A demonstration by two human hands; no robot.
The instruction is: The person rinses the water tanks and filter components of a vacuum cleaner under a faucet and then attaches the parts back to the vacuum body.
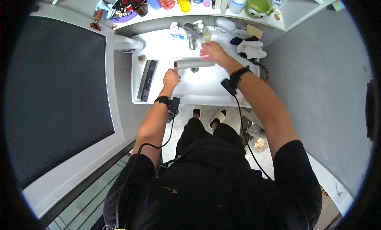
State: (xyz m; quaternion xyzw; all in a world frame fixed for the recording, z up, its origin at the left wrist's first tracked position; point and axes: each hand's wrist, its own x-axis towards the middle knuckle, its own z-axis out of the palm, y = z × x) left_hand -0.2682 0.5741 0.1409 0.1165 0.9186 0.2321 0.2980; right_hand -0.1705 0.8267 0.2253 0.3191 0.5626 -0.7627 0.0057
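Note:
A grey roller brush (pixel 195 63) with a red-and-black end lies level over the white sink (pixel 198 96), just above the drain. My left hand (pixel 171 77) is closed on its left end. Above the roller's right part, close to the tap (pixel 191 38), is my right hand (pixel 214 53). Its fingers are stretched out, a little blurred, and nothing shows in them. At the sink's left side rests a long dark grey and black plastic part (pixel 147 80), apart from both hands.
Behind the tap stand a white bottle (pixel 177 33) and a clear pump bottle (pixel 203 32). A white cloth (pixel 252 50) lies at the right rim, and a small glass (pixel 142 59) at the left. A shelf (pixel 158 16) of bottles overhangs the back. Cables run from both wrists.

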